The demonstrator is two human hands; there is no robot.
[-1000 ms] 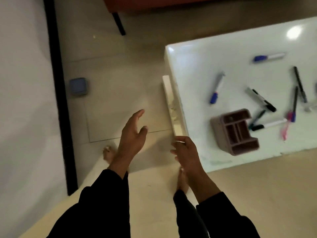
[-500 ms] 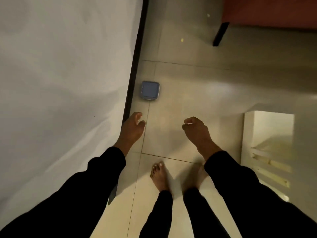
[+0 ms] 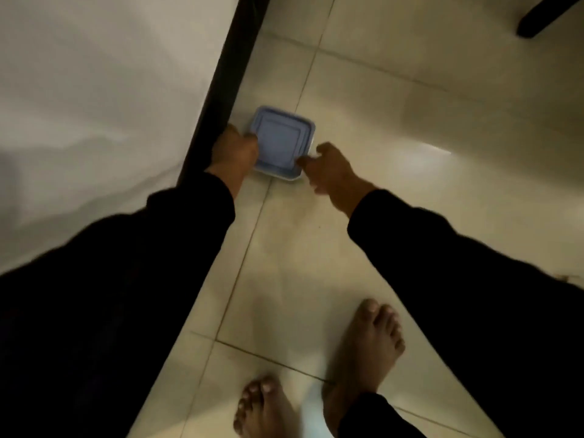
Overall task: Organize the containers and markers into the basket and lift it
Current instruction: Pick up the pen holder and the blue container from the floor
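From the head view we look straight down at a tiled floor [image 3: 410, 191], where a square blue-lidded container [image 3: 282, 141] sits just beside the dark edge [image 3: 227, 77] of a white surface [image 3: 101, 90] that fills the upper left. Our left hand [image 3: 234, 152] is at the container's left side, the fingers curled against its rim; motion blur keeps us from saying whether they truly clamp it, so we cannot tell. Our right hand [image 3: 335, 173] reaches to the container's near right corner, thumb and a finger touching the lid's edge, the other fingers loosely curled; here too we cannot tell whether the hold is closed. Both arms wear black sleeves [image 3: 458, 267]. The container appears to rest on the floor. Two bare feet [image 3: 366, 346] stand on the tiles at the bottom of the view. A dark furniture leg [image 3: 550, 18] shows at the top right corner
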